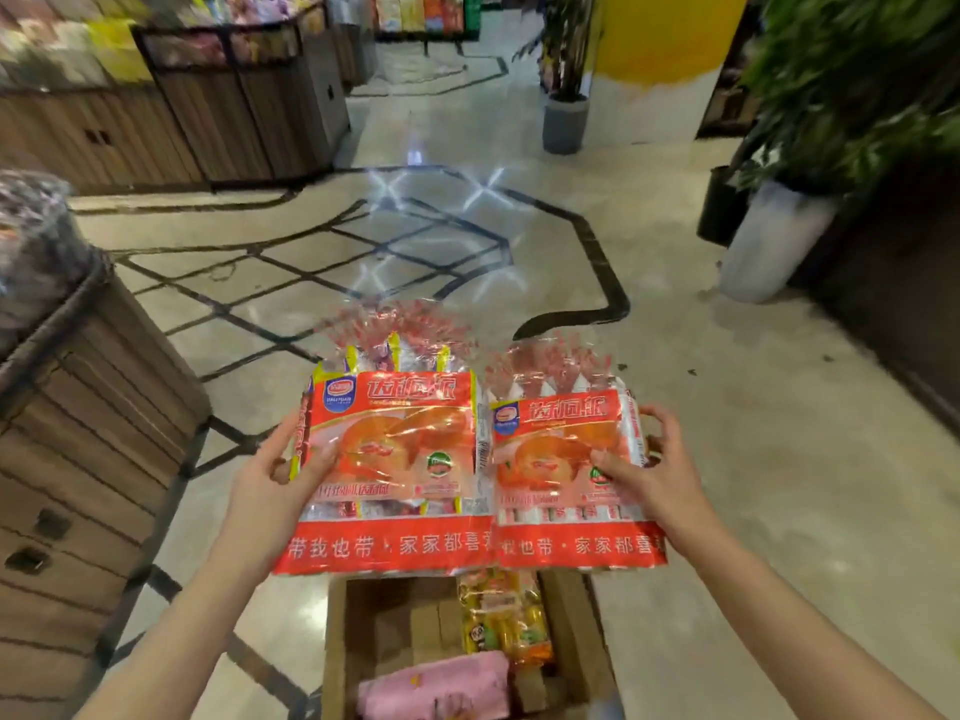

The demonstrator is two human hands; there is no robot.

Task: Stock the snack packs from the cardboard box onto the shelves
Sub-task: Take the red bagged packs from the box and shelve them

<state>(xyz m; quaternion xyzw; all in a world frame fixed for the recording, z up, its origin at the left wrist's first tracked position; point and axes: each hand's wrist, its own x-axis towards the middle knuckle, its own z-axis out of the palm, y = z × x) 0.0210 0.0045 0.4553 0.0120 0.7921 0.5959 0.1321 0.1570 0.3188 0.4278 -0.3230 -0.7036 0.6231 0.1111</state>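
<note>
**Snack packs held up over the open box**

Snack packs, two of them in red and clear wrap, are up in the air side by side, edges touching, just above the cardboard box point(337, 646) on the floor at the near edge. Inside that box lie a pink pack point(441, 685) nearest and a yellow-orange pack point(501, 615) behind it, toward the right wall.

The left hand point(272, 485) grips the left snack pack point(395, 459) by its left side, thumb curled over the front. The right hand point(652, 475) grips the right snack pack point(561, 470) at its right side, thumb on the front and fingers bent round the edge.

Beyond them stretches glossy patterned floor point(519, 148). A wooden display stand point(93, 407) sits near left, a longer stand point(208, 111) far left. On the right stand a tilted pale planter point(769, 241) and leafy plants point(857, 70); a grey pot point(565, 124) sits farther back. Everything distant is blurred.
</note>
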